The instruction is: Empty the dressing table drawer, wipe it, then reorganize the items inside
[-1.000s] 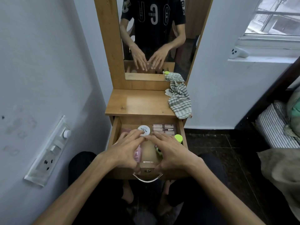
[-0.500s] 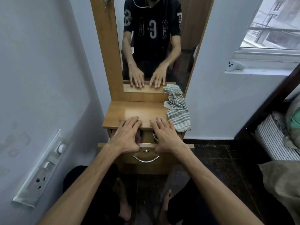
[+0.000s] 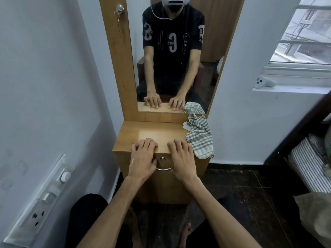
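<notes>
The wooden dressing table drawer (image 3: pixel 163 162) sits pushed in flush with the table front, so its contents are hidden. A metal handle (image 3: pixel 163 169) and a small lock show between my hands. My left hand (image 3: pixel 143 158) lies flat on the drawer front with its fingers over the tabletop edge. My right hand (image 3: pixel 181 157) rests the same way just to the right of the handle. Neither hand holds anything. A green-and-white checked cloth (image 3: pixel 198 136) lies crumpled at the tabletop's right edge, beside my right hand.
The wooden tabletop (image 3: pixel 152 129) lies below a tall mirror (image 3: pixel 172 51) that reflects a person. A white wall with a switch panel (image 3: pixel 46 197) is close on the left. At right are a window sill with a white controller (image 3: pixel 264 82) and a striped mattress (image 3: pixel 311 163).
Both hands pushed the open drawer in until it closed, hiding the bottles and jars inside. The view has tilted upward, showing more of the mirror.
</notes>
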### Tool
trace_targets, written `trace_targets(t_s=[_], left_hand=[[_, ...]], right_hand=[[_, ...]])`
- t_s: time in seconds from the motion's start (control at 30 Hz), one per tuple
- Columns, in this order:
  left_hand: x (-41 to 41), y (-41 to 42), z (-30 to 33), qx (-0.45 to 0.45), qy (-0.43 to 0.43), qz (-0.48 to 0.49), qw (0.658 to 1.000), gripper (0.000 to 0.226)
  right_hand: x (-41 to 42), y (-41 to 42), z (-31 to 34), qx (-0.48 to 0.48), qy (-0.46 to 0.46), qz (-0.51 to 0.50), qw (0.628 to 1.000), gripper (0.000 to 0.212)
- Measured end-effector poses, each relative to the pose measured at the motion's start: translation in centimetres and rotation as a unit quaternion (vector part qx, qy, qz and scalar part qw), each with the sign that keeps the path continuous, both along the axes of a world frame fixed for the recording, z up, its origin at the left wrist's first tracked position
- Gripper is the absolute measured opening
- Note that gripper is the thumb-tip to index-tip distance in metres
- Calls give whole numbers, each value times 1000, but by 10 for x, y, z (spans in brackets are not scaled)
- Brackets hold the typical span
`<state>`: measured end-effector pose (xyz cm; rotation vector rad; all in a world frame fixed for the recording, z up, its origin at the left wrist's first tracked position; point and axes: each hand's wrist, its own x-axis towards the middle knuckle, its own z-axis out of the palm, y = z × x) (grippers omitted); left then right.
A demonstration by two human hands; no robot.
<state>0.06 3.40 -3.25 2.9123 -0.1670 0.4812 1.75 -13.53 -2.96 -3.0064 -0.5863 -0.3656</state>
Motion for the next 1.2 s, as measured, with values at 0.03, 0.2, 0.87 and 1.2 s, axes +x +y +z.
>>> trace_targets(t_s=[0.03,0.2,0.87,1.2], left_hand=[[1,-1,-1,2,-3,7,1000,48],[3,-4,-5,-3,-8,20,1000,47],[-54,-27,27,-85,-10,1,996,32],[-16,-31,146,-109,-167,-72,977,45]], right_hand=[[1,1,-2,9,-1,-3,1000,69],[5,4,-9,43,-5,-13,999,68],[-30,-16,52,123,133,29,983,32],[-18,-28,158,216,24,51,975,42]])
